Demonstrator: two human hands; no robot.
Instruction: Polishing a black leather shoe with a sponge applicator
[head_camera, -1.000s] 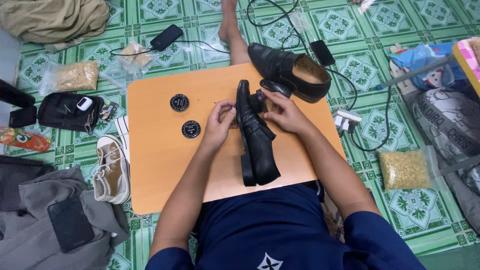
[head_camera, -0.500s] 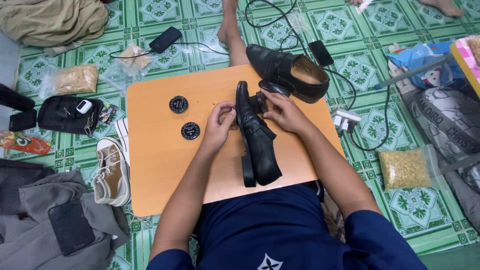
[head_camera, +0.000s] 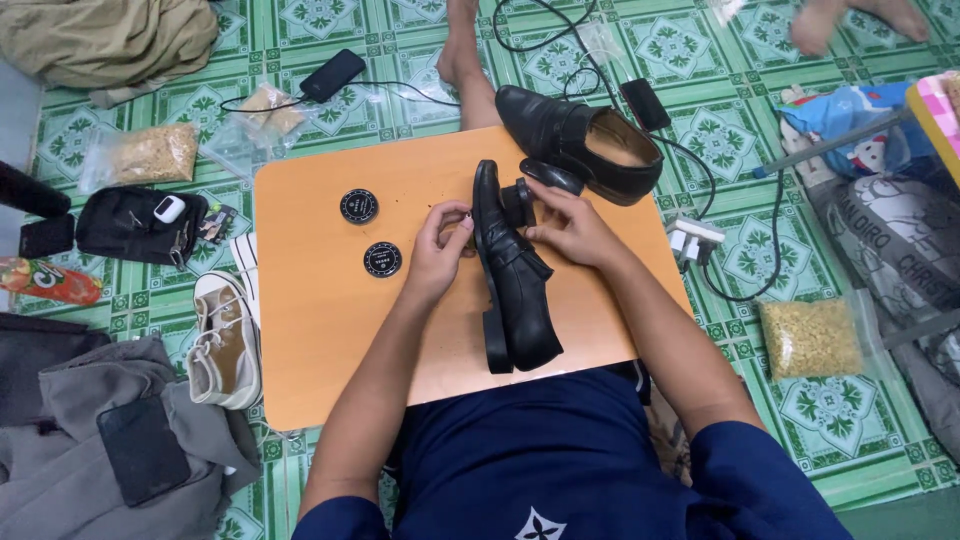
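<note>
On the orange worktop (head_camera: 320, 330), a black dress shoe (head_camera: 515, 275) lies on its side; the left hand (head_camera: 440, 250) pinches its edge; the right hand (head_camera: 565, 225) grips its upper beside a brush (head_camera: 520, 200); two polish tins (head_camera: 370, 232) sit nearby.

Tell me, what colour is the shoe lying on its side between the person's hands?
Black, glossy leather shoe, clearest in the head view.

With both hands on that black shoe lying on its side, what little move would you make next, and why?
Probably rub along the upper. The left hand steadies the black shoe at its toe end, sole edge turned towards it, while the right hand presses a small dark brush or pad against the leather. Both round tins look closed.
</note>
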